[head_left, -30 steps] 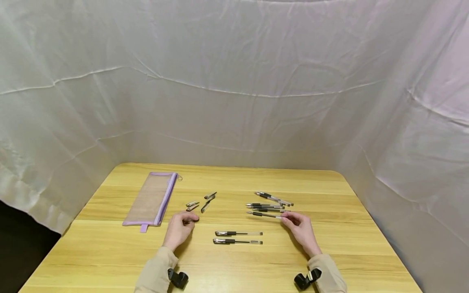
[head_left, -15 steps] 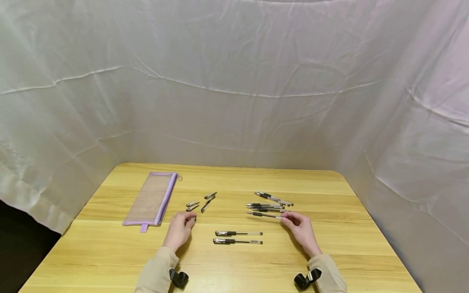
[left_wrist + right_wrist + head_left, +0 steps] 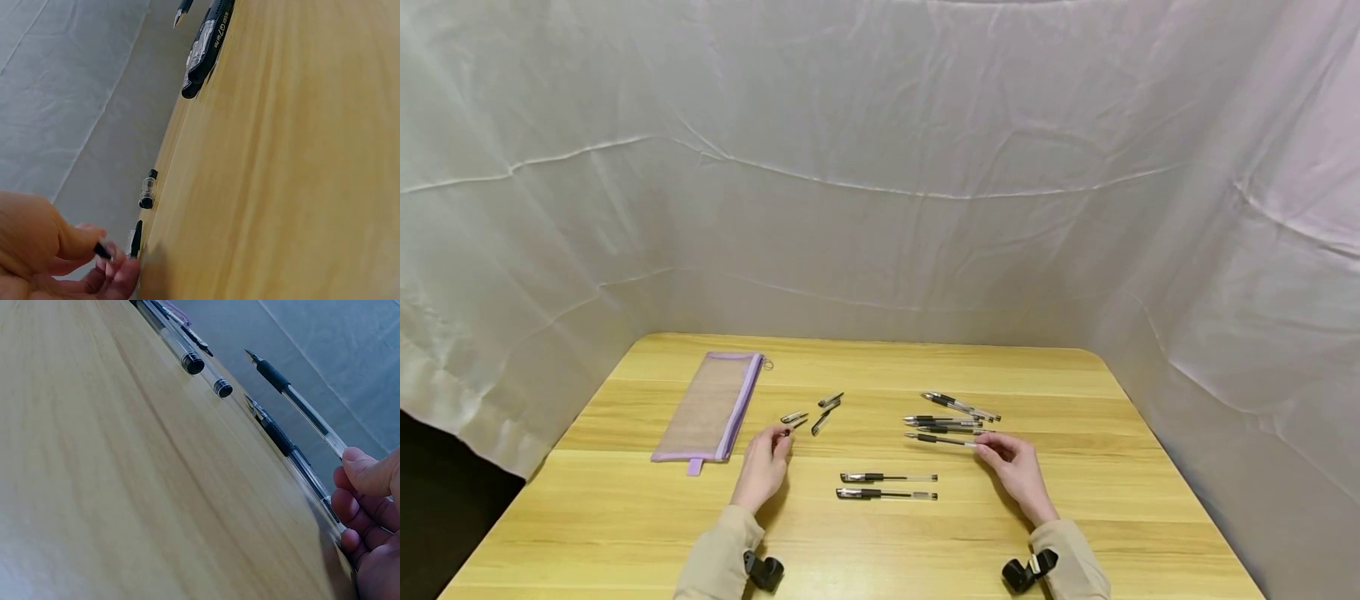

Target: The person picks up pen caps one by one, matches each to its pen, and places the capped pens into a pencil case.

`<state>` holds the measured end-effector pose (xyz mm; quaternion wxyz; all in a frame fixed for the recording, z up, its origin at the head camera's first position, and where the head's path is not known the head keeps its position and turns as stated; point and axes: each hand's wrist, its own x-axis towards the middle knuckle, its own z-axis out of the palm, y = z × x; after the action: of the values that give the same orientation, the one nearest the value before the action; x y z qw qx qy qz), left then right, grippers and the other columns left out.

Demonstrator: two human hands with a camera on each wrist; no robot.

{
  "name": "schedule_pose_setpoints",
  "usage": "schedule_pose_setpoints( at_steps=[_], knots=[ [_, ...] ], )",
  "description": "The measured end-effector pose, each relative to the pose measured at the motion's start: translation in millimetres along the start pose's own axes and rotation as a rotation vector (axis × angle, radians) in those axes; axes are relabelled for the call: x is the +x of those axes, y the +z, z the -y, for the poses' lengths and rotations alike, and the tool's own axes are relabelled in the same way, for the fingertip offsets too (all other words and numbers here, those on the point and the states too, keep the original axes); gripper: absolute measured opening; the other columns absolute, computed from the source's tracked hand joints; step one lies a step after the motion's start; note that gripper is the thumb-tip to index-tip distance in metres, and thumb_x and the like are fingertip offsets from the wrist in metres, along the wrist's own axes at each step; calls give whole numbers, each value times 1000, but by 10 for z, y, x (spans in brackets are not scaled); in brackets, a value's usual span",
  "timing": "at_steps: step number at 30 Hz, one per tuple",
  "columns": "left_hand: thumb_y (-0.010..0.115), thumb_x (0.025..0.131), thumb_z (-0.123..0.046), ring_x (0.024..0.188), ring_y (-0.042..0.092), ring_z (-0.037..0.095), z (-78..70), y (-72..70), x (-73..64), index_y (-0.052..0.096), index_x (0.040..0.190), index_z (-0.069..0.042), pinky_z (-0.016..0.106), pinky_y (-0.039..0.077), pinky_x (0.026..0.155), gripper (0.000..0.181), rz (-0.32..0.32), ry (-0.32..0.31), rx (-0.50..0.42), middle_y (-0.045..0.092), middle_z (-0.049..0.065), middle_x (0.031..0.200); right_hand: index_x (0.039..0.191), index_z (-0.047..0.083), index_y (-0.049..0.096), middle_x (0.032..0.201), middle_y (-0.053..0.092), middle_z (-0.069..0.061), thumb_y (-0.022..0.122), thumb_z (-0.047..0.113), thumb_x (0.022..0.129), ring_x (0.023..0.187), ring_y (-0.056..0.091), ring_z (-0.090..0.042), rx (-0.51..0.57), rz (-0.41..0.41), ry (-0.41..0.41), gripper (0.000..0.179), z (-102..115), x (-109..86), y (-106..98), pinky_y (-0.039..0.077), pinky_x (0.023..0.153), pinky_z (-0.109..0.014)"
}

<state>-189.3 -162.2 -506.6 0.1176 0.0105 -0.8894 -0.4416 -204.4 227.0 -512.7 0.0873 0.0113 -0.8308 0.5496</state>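
My left hand [image 3: 765, 468] pinches a small pen cap [image 3: 103, 251] between thumb and fingers, mostly hidden by them in the head view. Right beside its fingertips lie several loose pen caps [image 3: 822, 423], clear with black parts. With thumb and fingertips, my right hand [image 3: 1011, 471] holds an uncapped gel pen [image 3: 936, 439] by its rear end, black grip and metal tip pointing left. In the right wrist view this pen [image 3: 303, 406] is raised over another uncapped pen [image 3: 281, 440]. Several uncapped pens [image 3: 951, 423] lie just beyond the right hand.
Two capped gel pens [image 3: 887, 495] lie parallel between the hands, nearer the body. A mesh zip pouch [image 3: 703, 408] with purple edging lies flat at the left of the wooden table [image 3: 880, 550]. Pale cloth [image 3: 880, 250] hangs around the back and sides.
My left hand has moved slightly away from me and left, toward the loose caps, with the cap turned in its fingers. My right hand and its pen have stayed in place.
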Motion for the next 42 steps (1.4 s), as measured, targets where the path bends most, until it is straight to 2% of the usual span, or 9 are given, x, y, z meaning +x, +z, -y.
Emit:
schedule_pose_setpoints(
  at_steps=[4, 10, 16, 19, 25, 29, 34, 42],
  knots=[
    [56, 100, -4, 91, 63, 26, -8, 4, 15, 63, 120, 8, 34, 53, 82, 24, -13, -48, -73, 67, 19, 99, 103, -9, 72, 104, 72, -28, 69, -5, 90, 78, 61, 0, 17, 2, 2, 14, 62, -19, 3, 50, 72, -14],
    [60, 99, -6, 92, 60, 19, -22, 7, 9, 63, 121, 5, 19, 47, 76, 25, 6, -120, -160, 64, 16, 100, 104, -5, 74, 104, 74, -22, 72, 1, 90, 78, 61, 3, 38, -6, 2, 16, -63, 16, 11, 50, 73, -13],
    [60, 98, -1, 87, 67, 14, -44, 28, 13, 62, 119, 9, 17, 55, 77, 23, 31, -174, -345, 66, 21, 104, 102, -3, 75, 102, 74, -20, 75, 4, 88, 78, 62, 1, 44, -10, -5, 15, -116, 29, 15, 51, 72, -14],
    [61, 97, 1, 85, 73, 18, -61, 36, 16, 61, 118, 11, 20, 59, 79, 24, 39, -193, -435, 68, 25, 107, 102, -3, 75, 104, 74, -21, 75, 5, 89, 80, 62, 2, 43, 0, 1, 16, -103, 30, 27, 51, 74, -14],
    [67, 92, 3, 88, 76, 30, -110, 60, 15, 66, 112, 10, 26, 61, 79, 22, 42, -161, -463, 71, 28, 107, 103, -3, 74, 105, 74, -22, 74, 4, 89, 82, 63, 2, 76, 24, -8, 16, -69, 37, 87, 51, 76, -14],
    [70, 89, 4, 83, 75, 26, -157, 86, 14, 70, 107, 9, 22, 60, 77, 19, 63, -119, -455, 74, 26, 97, 101, -3, 74, 101, 74, -19, 75, 4, 88, 80, 62, 1, 101, 36, -38, 15, -44, 37, 147, 51, 74, -15],
    [73, 88, 0, 80, 73, 19, -209, 141, 9, 72, 106, 7, 15, 55, 76, 19, 120, -86, -429, 76, 19, 92, 101, -4, 74, 101, 73, -20, 74, 3, 88, 80, 62, 0, 142, 73, -58, 15, -8, 32, 222, 51, 72, -15],
    [72, 89, -2, 85, 73, 26, -286, 215, -6, 70, 110, 6, 19, 57, 75, 23, 230, -54, -442, 76, 22, 98, 105, -9, 72, 104, 72, -28, 73, 3, 89, 83, 63, 0, 169, 127, -107, 20, 47, 15, 312, 52, 75, -15]
  ],
)
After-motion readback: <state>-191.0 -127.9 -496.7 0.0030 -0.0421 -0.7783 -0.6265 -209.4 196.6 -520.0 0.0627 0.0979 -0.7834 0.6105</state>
